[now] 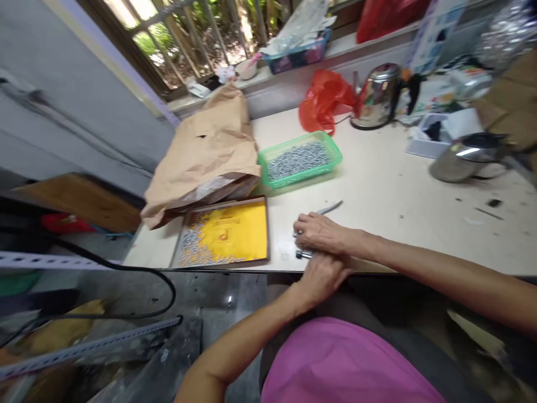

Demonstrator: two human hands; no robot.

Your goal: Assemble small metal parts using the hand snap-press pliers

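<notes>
My right hand [321, 232] lies at the table's front edge, fingers curled round a small metal piece [302, 254] whose end sticks out to the left. My left hand [321, 277] sits just under and against it at the table edge, fingers hidden beneath the right hand. A thin grey metal tool [329, 209] lies on the table just beyond my right hand. Left of my hands is a flat yellow-lined box [235, 232] with several small screws heaped in its left corner. Further back stands a green plastic basket [331, 148] full of metal screws.
A crumpled brown paper bag [205, 151] lies behind the yellow box. A red plastic bag [323, 101], a steel kettle [377, 95], a steel pot [461, 159] and white boxes stand at the back right. Perforated metal bars [84, 347] and a black cable [138, 271] lie lower left.
</notes>
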